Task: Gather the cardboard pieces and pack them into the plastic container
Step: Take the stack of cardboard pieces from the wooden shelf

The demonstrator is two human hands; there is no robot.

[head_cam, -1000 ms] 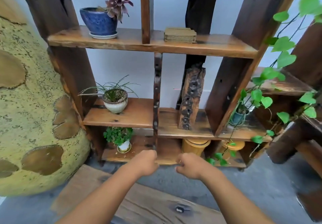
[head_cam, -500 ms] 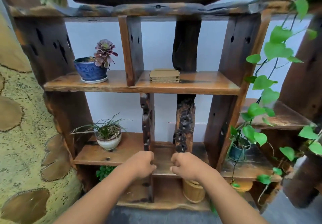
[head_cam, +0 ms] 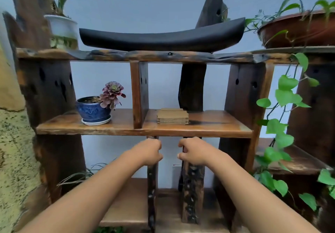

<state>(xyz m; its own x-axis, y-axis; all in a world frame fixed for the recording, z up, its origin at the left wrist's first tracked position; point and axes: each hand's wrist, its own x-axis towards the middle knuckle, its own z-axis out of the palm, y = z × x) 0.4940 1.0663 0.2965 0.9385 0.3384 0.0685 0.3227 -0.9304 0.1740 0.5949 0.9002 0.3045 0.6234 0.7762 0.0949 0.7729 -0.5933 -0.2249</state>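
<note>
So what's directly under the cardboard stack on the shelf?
The cardboard stack sits on the bare wooden shelf board, right of the divider. Whatever lies beneath the bottom piece is covered.

wall: pale blue-grey, plain, fills the top | shelf unit: dark rough wood across the middle | blue pot: left of centre, holds a purple plant | green vine: hangs at right | yellow speckled surface: left edge
</note>
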